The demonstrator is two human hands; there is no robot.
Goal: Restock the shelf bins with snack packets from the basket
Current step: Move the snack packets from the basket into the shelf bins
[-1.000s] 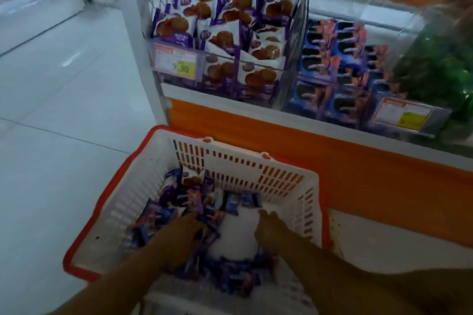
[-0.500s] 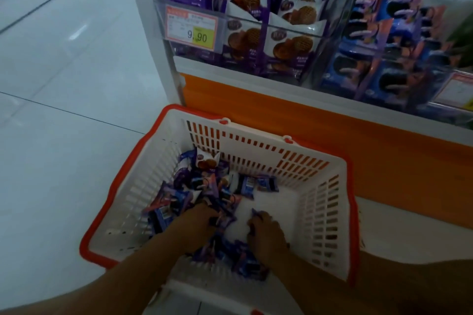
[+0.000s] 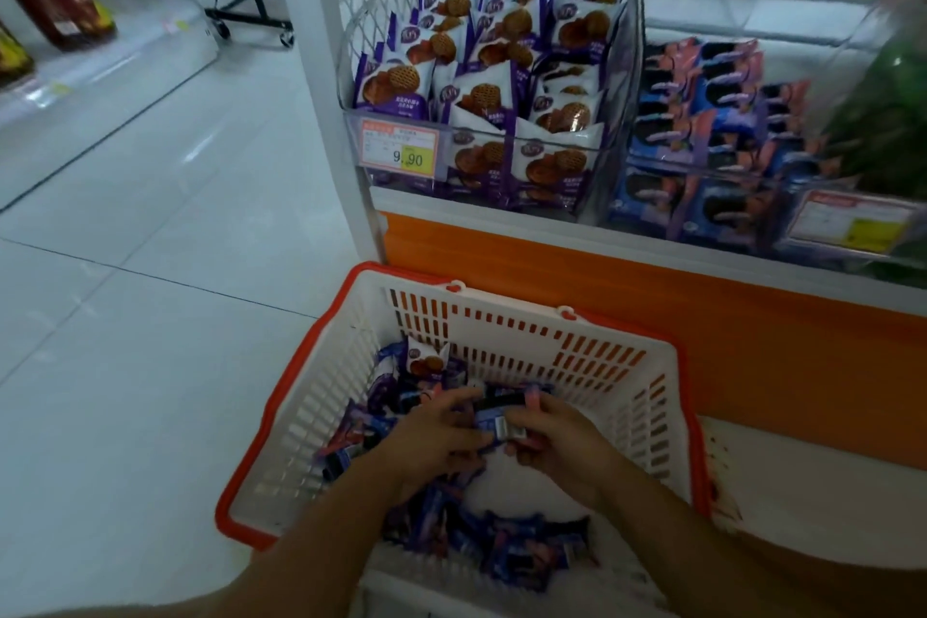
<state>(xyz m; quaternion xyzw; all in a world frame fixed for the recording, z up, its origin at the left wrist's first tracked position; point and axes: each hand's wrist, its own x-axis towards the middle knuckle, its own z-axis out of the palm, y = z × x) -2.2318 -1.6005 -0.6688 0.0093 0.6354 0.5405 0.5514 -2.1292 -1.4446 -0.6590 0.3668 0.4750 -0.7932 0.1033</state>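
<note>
- Fingers (image 3: 459, 401) of the left hand (image 3: 431, 439) curl round a bunch of blue packets (image 3: 494, 419). The right hand (image 3: 557, 444) pinches the same bunch from the other side, thumb and fingers closed on it, above the middle of the basket (image 3: 506, 341).
- How many packets the bunch holds cannot be told. The wrappers look slick and likely to slide, so squaring them into one flat stack before lifting seems wise.
- More loose packets (image 3: 506, 552) lie along the basket's near edge and left side. A lone cookie packet (image 3: 426, 359) leans in its far left corner.
- The matching stock appears to sit in the blue bin (image 3: 702, 186) on the shelf, up and to the right of the basket. It stands just beside the cookie bin (image 3: 481, 136), which carries the price tag (image 3: 401, 151).
- The lift should clear the basket's far rim and the blue bin's clear front wall. The stack can then be set down in line with the rows already there.
- A slack grip risks spilling packets onto the floor (image 3: 150, 266).
</note>
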